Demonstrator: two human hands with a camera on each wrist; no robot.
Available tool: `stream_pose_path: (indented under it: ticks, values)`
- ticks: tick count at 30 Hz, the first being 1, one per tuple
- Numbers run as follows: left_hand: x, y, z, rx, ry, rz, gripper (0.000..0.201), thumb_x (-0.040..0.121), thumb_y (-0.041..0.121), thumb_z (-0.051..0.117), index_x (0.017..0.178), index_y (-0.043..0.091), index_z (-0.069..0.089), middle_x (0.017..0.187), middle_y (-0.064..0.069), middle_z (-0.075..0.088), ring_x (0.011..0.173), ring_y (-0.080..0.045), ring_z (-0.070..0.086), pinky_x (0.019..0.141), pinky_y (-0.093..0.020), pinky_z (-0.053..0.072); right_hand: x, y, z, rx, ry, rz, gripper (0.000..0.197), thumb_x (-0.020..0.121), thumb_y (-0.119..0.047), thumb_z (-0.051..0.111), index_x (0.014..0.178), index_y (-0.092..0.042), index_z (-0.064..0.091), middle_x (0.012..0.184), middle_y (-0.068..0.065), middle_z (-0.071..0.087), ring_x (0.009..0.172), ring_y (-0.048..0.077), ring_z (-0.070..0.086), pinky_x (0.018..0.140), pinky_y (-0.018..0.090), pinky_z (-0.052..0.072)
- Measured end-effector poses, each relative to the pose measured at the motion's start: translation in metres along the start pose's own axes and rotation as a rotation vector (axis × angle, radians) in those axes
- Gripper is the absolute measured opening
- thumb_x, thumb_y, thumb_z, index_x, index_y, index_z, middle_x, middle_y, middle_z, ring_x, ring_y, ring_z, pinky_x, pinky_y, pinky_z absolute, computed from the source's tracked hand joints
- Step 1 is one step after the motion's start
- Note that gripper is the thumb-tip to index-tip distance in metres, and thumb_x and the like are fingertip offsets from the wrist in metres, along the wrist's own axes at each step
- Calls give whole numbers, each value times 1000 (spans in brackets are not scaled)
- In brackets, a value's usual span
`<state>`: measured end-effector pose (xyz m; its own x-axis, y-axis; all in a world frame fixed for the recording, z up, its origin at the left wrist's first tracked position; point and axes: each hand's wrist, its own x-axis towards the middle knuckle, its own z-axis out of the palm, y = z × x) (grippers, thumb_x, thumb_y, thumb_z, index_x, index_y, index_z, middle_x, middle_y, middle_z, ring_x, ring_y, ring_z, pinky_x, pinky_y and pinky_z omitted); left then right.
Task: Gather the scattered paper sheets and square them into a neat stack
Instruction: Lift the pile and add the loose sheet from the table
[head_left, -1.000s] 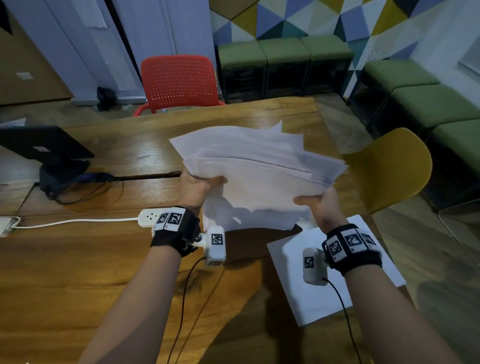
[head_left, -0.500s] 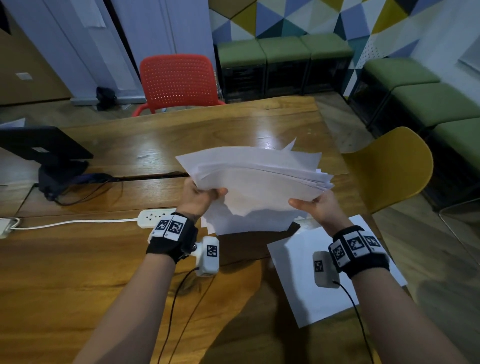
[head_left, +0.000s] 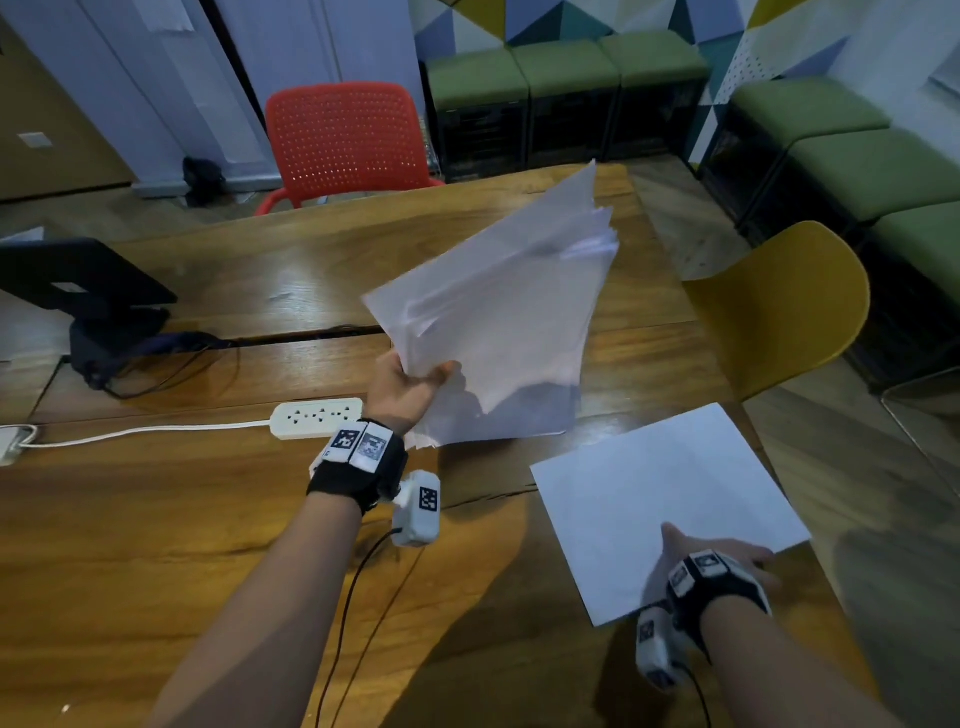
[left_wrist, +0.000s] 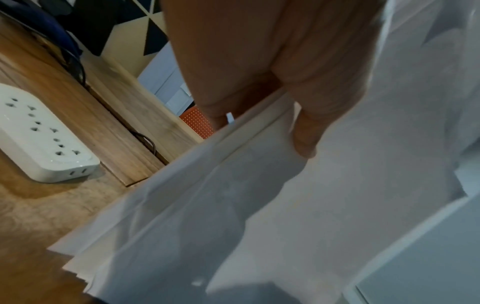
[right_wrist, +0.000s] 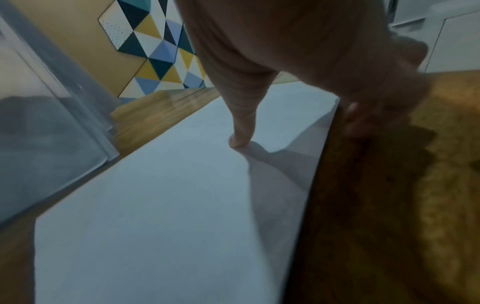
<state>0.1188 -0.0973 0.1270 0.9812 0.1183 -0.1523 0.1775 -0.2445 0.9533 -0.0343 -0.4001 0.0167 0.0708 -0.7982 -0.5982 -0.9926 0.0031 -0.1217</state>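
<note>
No legible text, brands or nos. in any view. Wristbands (head_left: 362, 446) carry b/w square marker codes only, not readable. Paper sheets (head_left: 498, 332) blank. Power strip (head_left: 317, 417) unlabelled.

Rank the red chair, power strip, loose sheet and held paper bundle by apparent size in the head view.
1. Paper bundle and loose sheet: look alike, and the sheet lies nearer the camera.
2. Red chair.
3. Power strip.

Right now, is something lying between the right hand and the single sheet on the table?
Nothing visible. The right hand is already at the near edge of the loose sheet, thumb on top, fingers curled under the edge.
</note>
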Motion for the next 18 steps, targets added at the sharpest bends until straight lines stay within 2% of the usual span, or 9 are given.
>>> stream_pose_path:
  ticks: [3,5,7,8,10,12,15,17,18]
  values:
    - [-3,3,5,51,55,71,25,84,12,70,106,1,65,94,-5,68,81,-9,65,58,-6,48,3,-5,-6,-37,-146,-57,101,77,-41,71,147,2,12,151,25,26,133,42,37,105,54,38]
    - [-8,11,7,17,50,127,11,86,12,68,96,7,67,85,-1,69,68,5,65,57,-9,48,3,-4,-7,-187,-187,-115,68,89,-23,61,144,-7,27,150,24,31,132,41,39,106,52,40]
    - [-14,19,6,-122,14,112,6,87,11,67,91,16,67,87,4,71,72,5,68,62,-15,52,-11,-5,-17,-333,-148,-211,51,98,-18,43,147,-18,30,149,22,33,132,41,40,102,51,44]
    - [-16,20,3,-216,-18,77,9,87,11,66,95,16,67,93,2,73,80,-1,71,67,-18,55,-16,-1,-23,-368,-128,-261,49,99,-18,40,147,-19,32,148,21,36,131,41,42,101,51,45]
    - [-16,18,-4,-342,-80,9,19,88,12,66,107,12,66,109,-7,73,99,-16,71,83,-28,57,-23,-4,-21,-547,-138,-359,51,91,-15,50,142,-19,41,143,19,41,126,40,47,97,50,49]
    - [-14,6,-11,-361,-103,-70,22,88,8,65,110,11,65,115,-12,70,107,-24,68,92,-37,53,2,-3,-5,-526,-157,-307,54,82,-23,63,133,-14,47,141,19,43,125,40,48,94,52,50]
    - [-18,-27,-19,-227,-36,-182,21,87,4,65,107,5,65,113,-19,70,99,-30,68,94,-43,52,27,1,13,-225,-221,-168,105,59,-70,69,142,-15,34,150,18,35,133,40,41,99,60,43]
    - [-21,-56,-25,-62,23,-250,22,83,10,70,103,4,67,108,-21,71,93,-31,69,89,-47,55,109,10,56,-324,-192,-209,86,70,-55,66,140,-14,35,150,20,33,131,42,40,97,60,44]
    - [-23,-72,-28,17,42,-287,24,81,14,71,103,5,68,105,-19,72,91,-32,70,87,-49,56,126,12,63,-280,-225,-249,89,68,-60,63,138,-11,36,150,20,33,131,43,40,100,59,42]
